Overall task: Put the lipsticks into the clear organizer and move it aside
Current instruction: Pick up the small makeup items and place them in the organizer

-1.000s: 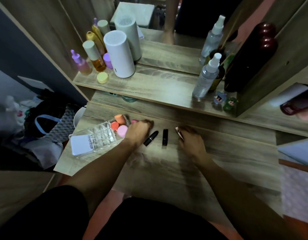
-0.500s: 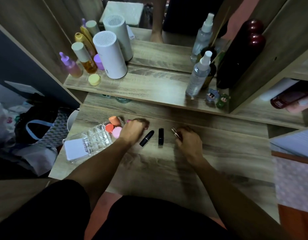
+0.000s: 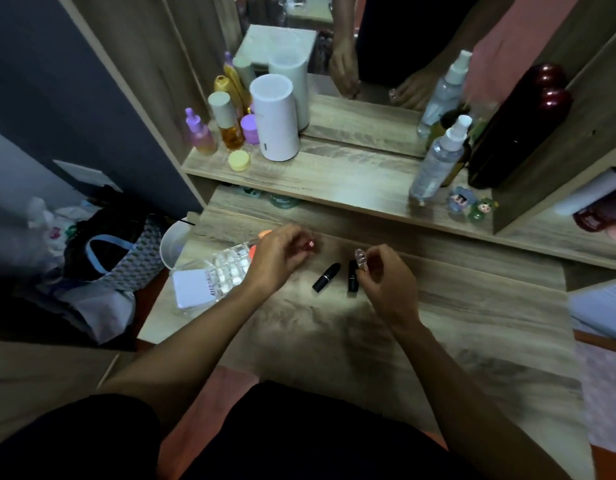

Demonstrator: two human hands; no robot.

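Two black lipsticks lie on the wooden tabletop (image 3: pixel 368 341) between my hands: one (image 3: pixel 326 277) slanted, one (image 3: pixel 352 275) nearly straight. My left hand (image 3: pixel 278 254) is raised a little above the table and grips a small red lipstick (image 3: pixel 310 244) whose end pokes past the fingers. A pale, clear-capped lipstick (image 3: pixel 361 259) is pinched in my right hand (image 3: pixel 382 275), just right of the black ones. The clear organizer (image 3: pixel 226 268) lies at the left edge of the table, beside my left wrist, with a white card (image 3: pixel 195 287) at its near end.
Orange and pink makeup sponges (image 3: pixel 263 234) sit behind my left hand. A raised shelf (image 3: pixel 334 174) holds bottles, a white cylinder (image 3: pixel 275 123), a spray bottle (image 3: pixel 438 161) and small figurines (image 3: pixel 469 204) before a mirror. Bags (image 3: pixel 102 258) lie on the floor at left.
Both hands have lifted off the tabletop, each carrying a lipstick. The two black lipsticks have stayed where they lay.
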